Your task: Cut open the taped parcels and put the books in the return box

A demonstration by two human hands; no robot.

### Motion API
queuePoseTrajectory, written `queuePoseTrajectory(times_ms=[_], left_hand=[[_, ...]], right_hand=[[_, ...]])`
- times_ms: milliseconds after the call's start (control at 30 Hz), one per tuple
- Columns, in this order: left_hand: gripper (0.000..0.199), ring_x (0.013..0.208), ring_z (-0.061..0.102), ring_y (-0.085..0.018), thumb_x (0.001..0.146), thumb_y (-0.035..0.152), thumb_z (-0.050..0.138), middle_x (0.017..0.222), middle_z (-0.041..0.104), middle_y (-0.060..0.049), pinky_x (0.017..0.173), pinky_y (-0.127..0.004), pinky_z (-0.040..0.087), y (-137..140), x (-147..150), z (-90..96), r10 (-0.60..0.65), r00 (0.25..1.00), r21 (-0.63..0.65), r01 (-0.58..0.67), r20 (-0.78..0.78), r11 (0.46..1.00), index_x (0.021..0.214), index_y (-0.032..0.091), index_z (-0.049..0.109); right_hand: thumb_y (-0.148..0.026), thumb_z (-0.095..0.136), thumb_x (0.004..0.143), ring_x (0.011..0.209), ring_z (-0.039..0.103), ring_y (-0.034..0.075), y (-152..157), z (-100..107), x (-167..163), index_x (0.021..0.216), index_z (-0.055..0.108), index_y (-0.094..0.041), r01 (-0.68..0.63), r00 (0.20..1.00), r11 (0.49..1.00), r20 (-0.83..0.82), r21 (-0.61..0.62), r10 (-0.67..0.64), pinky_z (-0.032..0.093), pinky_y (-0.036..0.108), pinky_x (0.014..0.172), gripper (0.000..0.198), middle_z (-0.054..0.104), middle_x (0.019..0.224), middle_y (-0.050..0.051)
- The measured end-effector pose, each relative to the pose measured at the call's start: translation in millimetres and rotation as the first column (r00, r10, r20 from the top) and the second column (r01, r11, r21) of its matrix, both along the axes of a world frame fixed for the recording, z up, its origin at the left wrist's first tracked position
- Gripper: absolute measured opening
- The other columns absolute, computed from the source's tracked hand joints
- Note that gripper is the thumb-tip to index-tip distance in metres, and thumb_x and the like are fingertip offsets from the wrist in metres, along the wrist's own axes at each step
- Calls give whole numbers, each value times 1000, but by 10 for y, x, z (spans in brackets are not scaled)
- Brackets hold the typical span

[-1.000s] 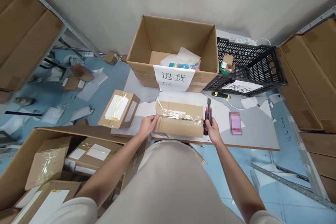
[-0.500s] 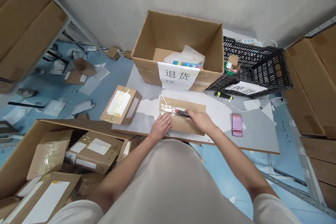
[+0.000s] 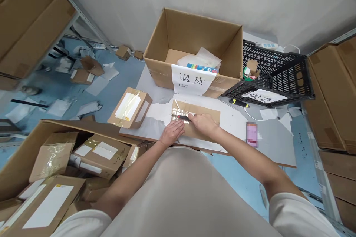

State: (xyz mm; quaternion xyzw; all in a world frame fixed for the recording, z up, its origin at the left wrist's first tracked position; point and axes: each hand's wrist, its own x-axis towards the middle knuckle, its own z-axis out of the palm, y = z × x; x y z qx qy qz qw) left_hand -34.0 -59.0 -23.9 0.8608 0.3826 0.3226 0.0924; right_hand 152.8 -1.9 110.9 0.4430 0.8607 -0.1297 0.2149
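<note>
In front of me on the table lies a flat brown cardboard box [image 3: 200,132] with clear tape [image 3: 175,110] across its left part. My right hand [image 3: 204,124] is closed round a utility knife [image 3: 183,117], dark with a red part. The knife points left, over the tape. My left hand [image 3: 172,132] rests on the near left part of the box, its fingers stretched out flat and close to the knife. Whether the blade touches the tape I cannot tell.
Behind stands a large open carton [image 3: 158,70] with a paper sign and a few items inside. To its right is a black plastic crate [image 3: 294,77]. A taped parcel [image 3: 128,107] sits at left, a phone [image 3: 251,134] at right. Below left, a big carton [image 3: 91,127] holds several parcels.
My right hand has moved left along the box with the knife, which now reaches the taped left end. My left hand stays on the box. The view has shifted slightly.
</note>
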Motion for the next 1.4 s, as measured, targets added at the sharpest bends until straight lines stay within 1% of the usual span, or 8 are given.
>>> queuePoseTrajectory(times_ms=[300, 600, 700, 767, 833, 967, 1133, 1400], left_hand=[[29, 114, 57, -21, 90, 23, 48, 114, 66, -12, 94, -39, 46, 5, 3, 3, 18, 998, 21, -17, -66, 1000, 116, 16, 57], [29, 115, 56, -22, 91, 27, 44, 117, 64, -12, 96, -39, 43, 12, 0, 13, 36, 991, -77, -46, -129, 996, 114, 16, 59], [32, 117, 54, -22, 91, 30, 44, 118, 63, -12, 97, -40, 41, 9, -3, 78, 26, 988, -123, -46, -153, 991, 117, 17, 58], [39, 120, 51, -25, 88, 38, 47, 120, 61, -13, 99, -41, 38, 15, 24, 164, 33, 981, -153, -63, -190, 986, 120, 18, 56], [58, 125, 44, -30, 81, 52, 52, 127, 55, -16, 103, -45, 32, 35, 88, 276, 44, 968, -165, -87, -247, 982, 126, 16, 52], [99, 134, 25, -40, 62, 73, 56, 143, 34, -22, 107, -57, 13, 108, 282, 484, 59, 920, -179, -138, -388, 974, 137, 12, 39], [106, 136, 16, -43, 59, 75, 56, 149, 23, -21, 105, -62, 3, 136, 418, 554, 45, 872, -227, -177, -488, 958, 141, 12, 32], [107, 137, 16, -41, 59, 74, 56, 149, 22, -21, 107, -60, 2, 120, 414, 528, 51, 861, -251, -203, -506, 946, 141, 11, 30]], right_hand=[[-6, 33, 88, 83, 68, 24, -145, 147, 296, 112, 51, -15, 65, 988, 998, 142, -13, -62, 46, 30, 65, 31, 69, 94, 16], [-23, 42, 90, 71, 67, 26, -774, 390, 1866, 106, 55, -20, 353, 872, 934, 343, 54, -349, 41, 30, 59, 21, 69, 82, 13], [-33, 43, 90, 71, 65, 25, -1037, 246, 2127, 104, 56, -21, 530, 832, 847, 165, 44, -529, 41, 29, 57, 23, 68, 81, 11], [-41, 40, 90, 65, 64, 21, -1172, 46, 2103, 108, 53, -22, 691, 717, 722, -92, -35, -691, 42, 28, 54, 29, 67, 78, 7], [-48, 37, 89, 53, 59, 17, -1261, -200, 1971, 111, 50, -22, 798, 478, 556, -319, -233, -819, 42, 26, 49, 36, 64, 71, 3], [-59, 38, 84, 35, 48, 10, -1348, -607, 1694, 109, 47, -22, 719, 20, 327, -451, -614, -892, 38, 23, 35, 45, 60, 68, -2], [-62, 47, 79, 35, 48, 9, -1385, -728, 1633, 109, 47, -21, 611, -195, 257, -456, -749, -868, 35, 20, 31, 50, 59, 67, -3], [-60, 50, 78, 34, 48, 8, -1402, -724, 1686, 110, 48, -20, 602, -205, 269, -471, -752, -858, 36, 20, 31, 51, 58, 65, -3]])
